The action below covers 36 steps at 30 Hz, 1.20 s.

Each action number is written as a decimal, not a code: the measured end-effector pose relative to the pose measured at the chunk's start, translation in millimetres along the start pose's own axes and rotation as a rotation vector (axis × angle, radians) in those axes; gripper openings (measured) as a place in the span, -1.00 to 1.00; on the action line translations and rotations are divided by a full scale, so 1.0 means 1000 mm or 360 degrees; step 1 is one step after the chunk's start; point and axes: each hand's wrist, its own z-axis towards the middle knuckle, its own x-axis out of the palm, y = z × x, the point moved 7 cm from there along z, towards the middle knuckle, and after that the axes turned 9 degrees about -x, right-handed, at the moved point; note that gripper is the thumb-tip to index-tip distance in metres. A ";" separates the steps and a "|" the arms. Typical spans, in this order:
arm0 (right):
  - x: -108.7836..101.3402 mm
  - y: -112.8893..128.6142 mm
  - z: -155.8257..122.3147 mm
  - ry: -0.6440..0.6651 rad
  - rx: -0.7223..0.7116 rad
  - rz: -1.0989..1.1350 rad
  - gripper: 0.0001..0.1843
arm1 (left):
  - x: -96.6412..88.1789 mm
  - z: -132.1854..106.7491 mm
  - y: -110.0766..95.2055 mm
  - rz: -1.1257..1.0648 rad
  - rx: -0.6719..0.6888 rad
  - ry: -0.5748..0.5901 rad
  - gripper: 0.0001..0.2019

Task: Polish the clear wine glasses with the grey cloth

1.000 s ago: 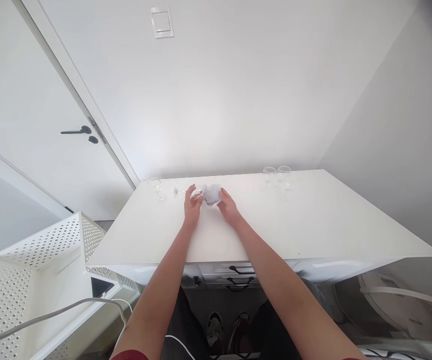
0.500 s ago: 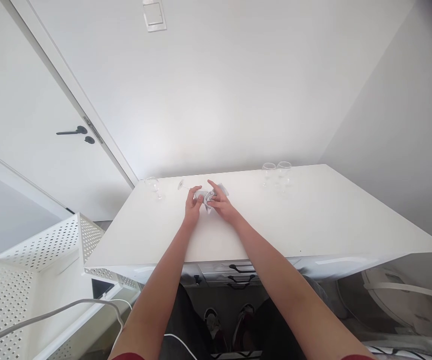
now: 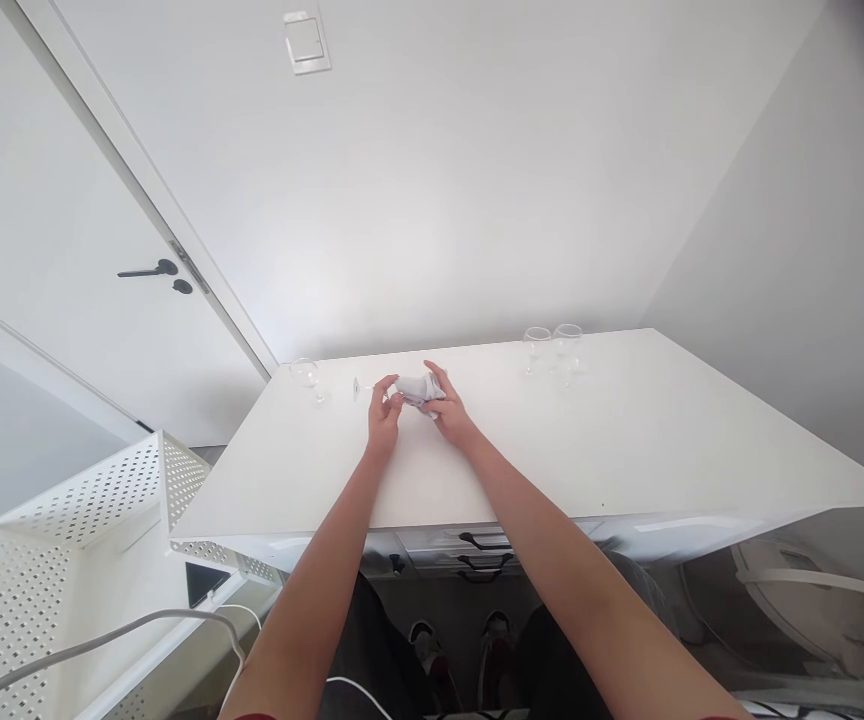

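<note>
My left hand (image 3: 383,412) is closed around the bowl of a stemmed wine glass (image 3: 358,388), which lies sideways with its foot pointing left. A pale grey cloth (image 3: 418,388) covers the glass's right end. My right hand (image 3: 450,408) grips the cloth there, thumb below and index finger raised along its far side. The glass's rim is hidden under the cloth. Both hands are just over the white cabinet top (image 3: 552,450); whether they touch it I cannot tell.
One wine glass (image 3: 306,378) stands upright at the back left. Two more, a nearer-centre glass (image 3: 538,345) and its neighbour (image 3: 568,345), stand at the back right. A white perforated rack (image 3: 79,500) with a grey cable (image 3: 102,640) adjoins the left side. Drawer handles (image 3: 486,560) show at the front.
The glass's foot has tilted and now faces more squarely left. The cloth has shifted and bunched more over the glass's end, with my right hand moved slightly right.
</note>
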 end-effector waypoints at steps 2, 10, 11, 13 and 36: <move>-0.001 0.001 -0.001 -0.0009 -0.0033 -0.0121 -0.03 | 0.002 -0.001 0.000 0.0011 -0.0002 0.0037 -0.55; 0.009 -0.004 -0.002 0.0164 0.0112 0.0010 -0.10 | 0.005 0.000 0.000 0.0023 -0.0048 0.0078 -0.54; 0.006 -0.004 -0.001 0.0109 0.0095 0.0017 -0.12 | 0.004 0.000 -0.001 0.0017 -0.0041 0.0049 -0.55; -0.002 -0.003 0.002 -0.0034 0.0033 0.0017 -0.14 | 0.002 0.000 -0.001 -0.0024 -0.0029 0.0001 -0.57; 0.010 -0.001 -0.005 0.0179 0.0164 0.0104 -0.06 | 0.009 -0.002 -0.001 0.0045 -0.0038 0.0134 -0.55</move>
